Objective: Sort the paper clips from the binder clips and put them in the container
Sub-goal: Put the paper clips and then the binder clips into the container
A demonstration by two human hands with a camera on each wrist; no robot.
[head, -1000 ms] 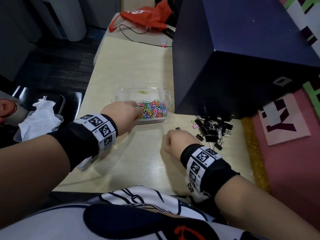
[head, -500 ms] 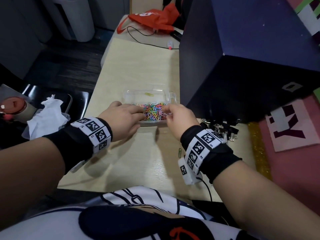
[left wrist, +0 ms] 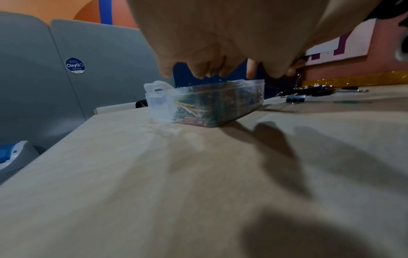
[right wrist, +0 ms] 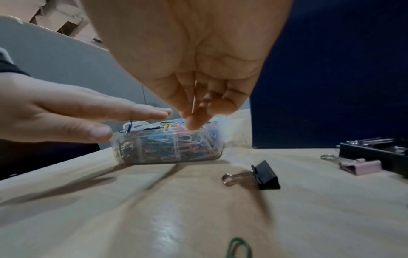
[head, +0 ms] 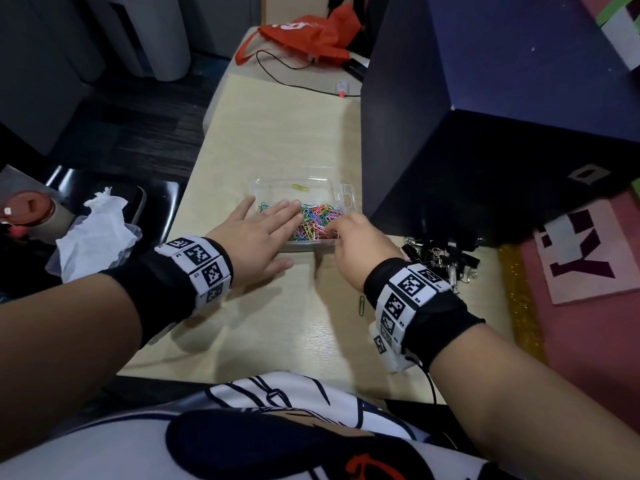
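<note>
A clear plastic container (head: 298, 180) on the beige table holds a heap of coloured paper clips (head: 317, 220). My left hand (head: 266, 223) lies flat over its left side with straight fingers, and the thumb (right wrist: 97, 134) sits by the near wall. Over the near right corner my right hand (head: 349, 233) has its fingertips (right wrist: 192, 122) bunched, pinching at a blue paper clip (right wrist: 181, 120) on top of the heap. To the right of that wrist lies a pile of binder clips (head: 443, 258). One loose green paper clip (head: 362, 305) lies on the table.
A big dark blue box (head: 485, 116) stands right behind the container and the pile. A single black binder clip (right wrist: 264, 176) and a pink one (right wrist: 359, 165) lie apart. A red bag (head: 311, 32) and a cable sit at the far end, and crumpled tissue (head: 97, 233) lies off the table's left side.
My right hand has moved from the table beside the binder clips to the container. My left hand's fingers have spread flat over the container from its left edge.
</note>
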